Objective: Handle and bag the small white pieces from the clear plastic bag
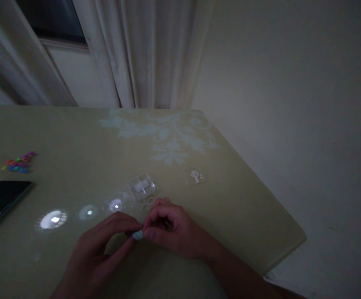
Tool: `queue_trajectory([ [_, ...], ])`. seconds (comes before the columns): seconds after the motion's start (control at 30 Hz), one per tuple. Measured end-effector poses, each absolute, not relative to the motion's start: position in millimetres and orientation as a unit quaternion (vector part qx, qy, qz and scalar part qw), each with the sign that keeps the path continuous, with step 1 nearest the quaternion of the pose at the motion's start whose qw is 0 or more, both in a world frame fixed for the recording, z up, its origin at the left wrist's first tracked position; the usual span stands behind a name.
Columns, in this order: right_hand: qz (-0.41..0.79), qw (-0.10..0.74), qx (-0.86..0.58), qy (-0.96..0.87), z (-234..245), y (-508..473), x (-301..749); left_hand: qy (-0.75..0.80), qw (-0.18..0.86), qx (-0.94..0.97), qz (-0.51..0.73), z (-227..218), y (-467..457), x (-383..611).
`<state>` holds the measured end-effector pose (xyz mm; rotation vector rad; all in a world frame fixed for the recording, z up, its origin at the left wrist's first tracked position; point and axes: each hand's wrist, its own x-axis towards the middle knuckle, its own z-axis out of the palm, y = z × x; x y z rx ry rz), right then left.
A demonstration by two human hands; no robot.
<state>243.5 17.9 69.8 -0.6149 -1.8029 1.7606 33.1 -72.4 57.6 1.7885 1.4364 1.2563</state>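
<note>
A small, pale blue-green piece with dark stripes [138, 235] is pinched between the fingertips of both hands, above the near part of the table. My left hand [101, 245] grips it from the left with thumb and forefinger. From the right, my right hand [170, 228] closes thumb and forefinger on its other end. The fingertips cover part of the piece, and its exact kind cannot be made out. Just beyond the right fingers lie several small pale rings [145, 208]. Behind them is a clear plastic box with compartments [142, 187].
To the right of the box lies a small clear packet with a white shape [195, 176]. Several bright-coloured small pieces [18, 163] form a pile at far left, beyond a dark phone [2, 201]. The glossy table [245, 216] has its edge on the right, near the wall.
</note>
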Motion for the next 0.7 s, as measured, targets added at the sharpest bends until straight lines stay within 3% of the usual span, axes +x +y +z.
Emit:
queue_trajectory([
  [0.27,0.638,0.279,-0.250,-0.673,70.8,18.2,244.0,0.546,0.262,0.652,0.457,58.4,-74.1,33.1],
  [0.5,0.448,0.282,-0.308,-0.790,66.3,15.9,244.6,0.605,0.235,0.613,0.451,65.9,-63.2,23.0],
  [0.7,0.477,0.331,-0.322,-0.748,69.2,17.0,242.9,0.654,0.170,0.631,0.380,74.2,-30.6,9.2],
])
